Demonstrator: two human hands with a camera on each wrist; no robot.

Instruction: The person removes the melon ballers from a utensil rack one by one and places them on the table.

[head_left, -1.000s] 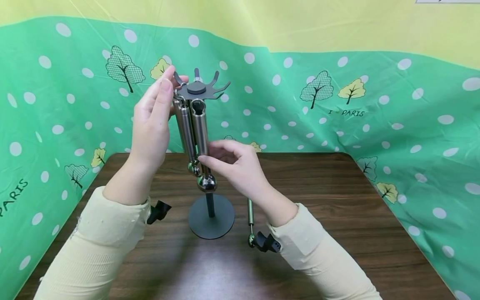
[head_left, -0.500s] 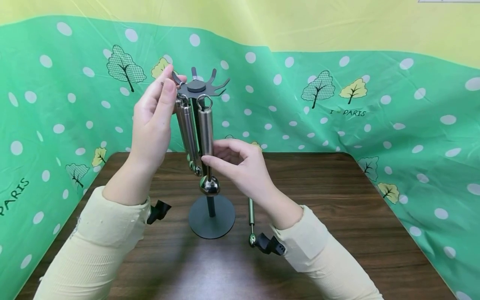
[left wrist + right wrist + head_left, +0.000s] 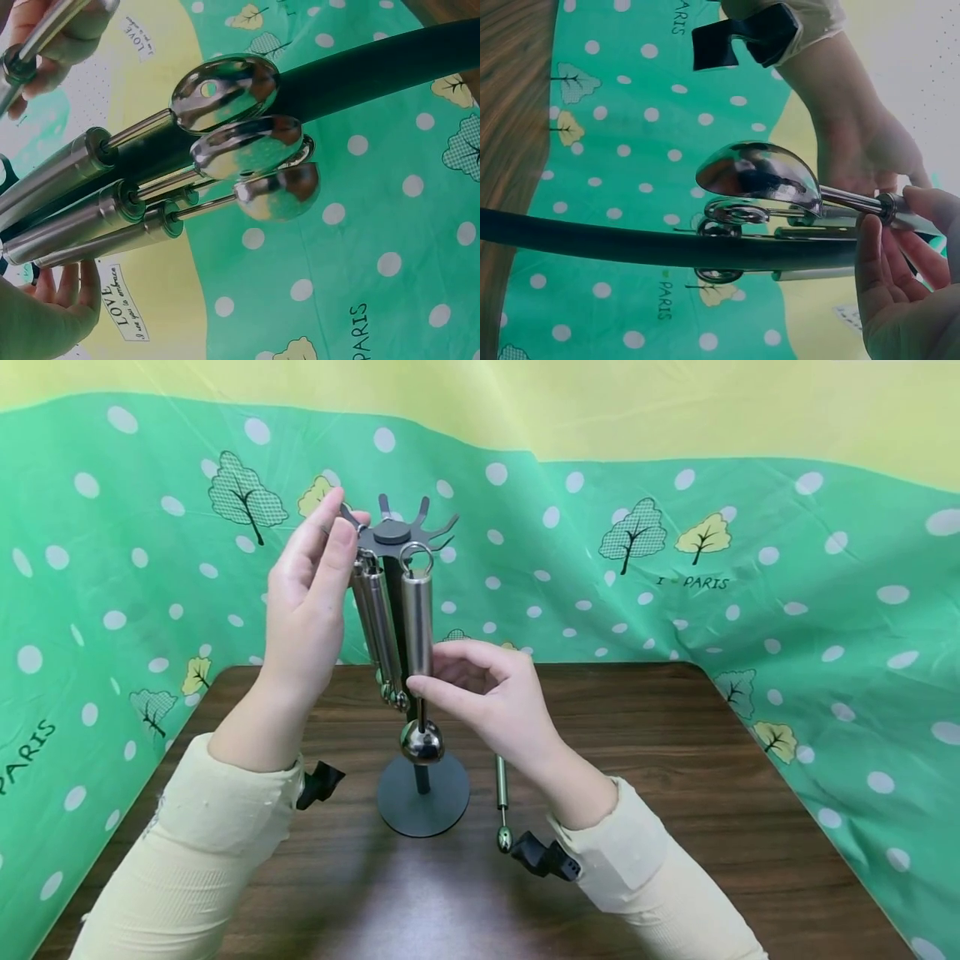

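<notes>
My right hand (image 3: 487, 685) pinches the lower handle of a steel scoop (image 3: 417, 618) between thumb and fingers. Its deep, shiny bowl (image 3: 761, 172) points down, and the handle's top ring overlaps the front edge of a dark utensil stand (image 3: 392, 532). My left hand (image 3: 307, 585) grips the left side of the stand's hooked top, thumb in front and some fingertips hidden behind. Several steel utensils (image 3: 381, 618) hang close together on that side; in the left wrist view their rounded heads (image 3: 247, 146) sit beside the dark post (image 3: 360, 82).
The stand's round base (image 3: 442, 810) rests on a brown wooden table (image 3: 637, 827). Another steel utensil (image 3: 502, 785) lies on the table to the right, partly hidden by my right hand. A green and yellow patterned cloth (image 3: 570, 552) hangs behind and around the table.
My right hand has moved slightly right and down with the scoop, whose handle now stands apart from the hanging utensils. The stand's top has turned a little; my left hand stays there.
</notes>
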